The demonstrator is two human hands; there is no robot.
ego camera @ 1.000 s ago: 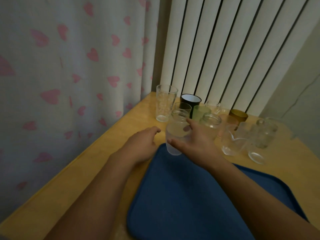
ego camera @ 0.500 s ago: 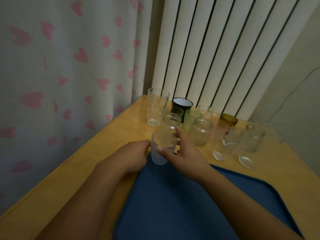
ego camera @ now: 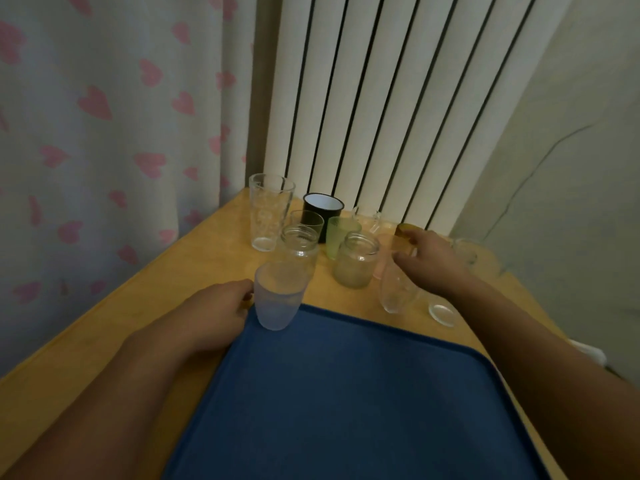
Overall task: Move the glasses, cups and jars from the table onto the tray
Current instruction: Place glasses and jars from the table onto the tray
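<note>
Frosted cup (ego camera: 278, 295) stands upright on the far-left corner of the blue tray (ego camera: 346, 393), base just inside the rim. Left hand (ego camera: 211, 315) rests at the tray's far-left edge, fingertips touching or just beside the cup's left side; fingers loosely curled, whether they actually grip the cup cannot be told. Right hand (ego camera: 433, 261) is out over the cluster on the right, fingers spread fairly wide, holding nothing clear; thumb is near a clear stemless glass (ego camera: 398, 289), contact unclear.

The other pieces stand on the wooden table (ego camera: 173, 278), far of the tray. Tall patterned glass (ego camera: 270, 211) far left. Black cup with white inside (ego camera: 322, 211) right of it, by the white slatted radiator (ego camera: 381, 98). Small clear tumbler (ego camera: 306, 223) in front of the black cup. Clear jar (ego camera: 299, 247) just behind the frosted cup. Green glass (ego camera: 341, 233) and a second clear jar (ego camera: 356, 259) nearer, centre. Amber cup (ego camera: 403, 230) mostly hidden behind the right hand's fingers. Another clear glass (ego camera: 441, 308) near right, only the base plainly visible. Blurry glass piece (ego camera: 465, 249) far right.

Heart-print curtain (ego camera: 104, 133) at left. No labels, brands or readable writing on any item.
</note>
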